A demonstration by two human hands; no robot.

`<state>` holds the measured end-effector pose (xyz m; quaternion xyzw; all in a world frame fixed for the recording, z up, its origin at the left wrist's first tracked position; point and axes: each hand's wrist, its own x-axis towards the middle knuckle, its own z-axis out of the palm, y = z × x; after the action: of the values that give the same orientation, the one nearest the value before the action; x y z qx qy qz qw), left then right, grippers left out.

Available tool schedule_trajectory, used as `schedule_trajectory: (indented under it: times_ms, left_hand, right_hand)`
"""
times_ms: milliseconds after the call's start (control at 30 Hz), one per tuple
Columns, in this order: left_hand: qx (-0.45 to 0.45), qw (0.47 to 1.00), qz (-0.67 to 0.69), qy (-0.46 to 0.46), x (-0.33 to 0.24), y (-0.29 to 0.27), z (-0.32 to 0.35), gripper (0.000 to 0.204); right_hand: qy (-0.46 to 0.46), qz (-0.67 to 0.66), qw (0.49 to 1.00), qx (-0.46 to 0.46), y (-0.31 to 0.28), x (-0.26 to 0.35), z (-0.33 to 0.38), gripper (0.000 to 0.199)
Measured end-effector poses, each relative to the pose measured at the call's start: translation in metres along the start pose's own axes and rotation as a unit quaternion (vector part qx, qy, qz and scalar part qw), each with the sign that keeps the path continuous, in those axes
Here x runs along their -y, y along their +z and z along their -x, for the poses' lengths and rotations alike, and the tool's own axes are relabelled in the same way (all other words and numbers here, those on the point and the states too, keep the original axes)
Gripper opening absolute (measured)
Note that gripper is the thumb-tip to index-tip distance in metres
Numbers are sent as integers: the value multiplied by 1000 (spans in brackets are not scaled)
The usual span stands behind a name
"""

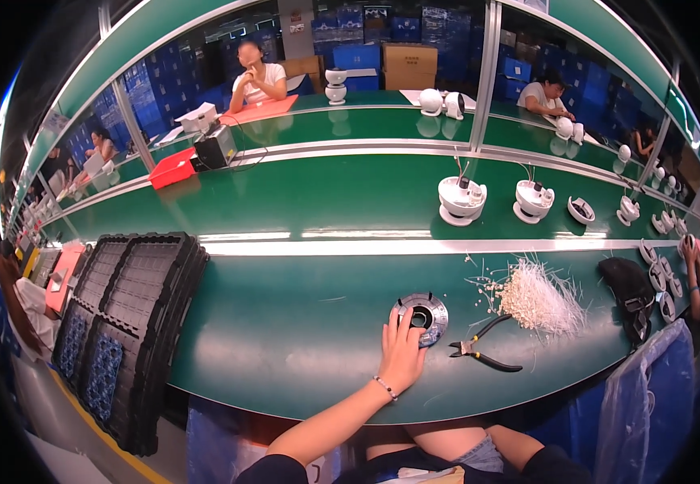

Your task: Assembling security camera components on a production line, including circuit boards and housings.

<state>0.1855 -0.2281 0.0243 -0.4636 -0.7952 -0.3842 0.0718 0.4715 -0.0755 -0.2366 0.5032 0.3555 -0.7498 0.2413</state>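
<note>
My left hand, with a beaded bracelet at the wrist, grips the near left side of a grey ring-shaped part on the green bench. Its fingers reach across the rim toward the dark central hole. A small blue circuit board shows at the ring's near edge, partly under the hand. Two short black posts stand up from the far side. Right of it lie side cutters with black-and-yellow handles, jaws toward the ring. My right hand is out of sight; only the upper part of that arm shows, low at the right.
Behind the cutters spreads a pile of white cable ties and clippings. Stacked black trays holding blue boards stand at left. A black bag-like item lies at right. White camera-like housings line the raised shelf; a red bin sits there. Co-workers sit beyond.
</note>
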Motion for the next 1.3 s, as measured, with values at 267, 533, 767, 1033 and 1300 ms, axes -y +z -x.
schedule_trajectory:
  times_ms: [267, 533, 767, 1033, 1300]
  left_hand:
    - [1, 1000, 13, -12, 2, 6, -4, 36]
    - [17, 1000, -2, -25, -2, 6, -8, 35]
    - [13, 1000, -21, -17, -4, 9, -4, 34]
    - [23, 999, -25, -27, -6, 8, -7, 35]
    - [-12, 1000, -2, -18, -4, 10, -10, 33]
  right_hand:
    - [7, -41, 999, -2, -5, -32, 15, 51]
    - [-5, -105, 994, -13, -25, -62, 36, 52]
    - [-16, -73, 997, 4, -38, -26, 41, 53]
    - [-24, -80, 996, 20, -48, -14, 39, 54]
    - [-36, -149, 988, 32, -46, -57, 47, 55]
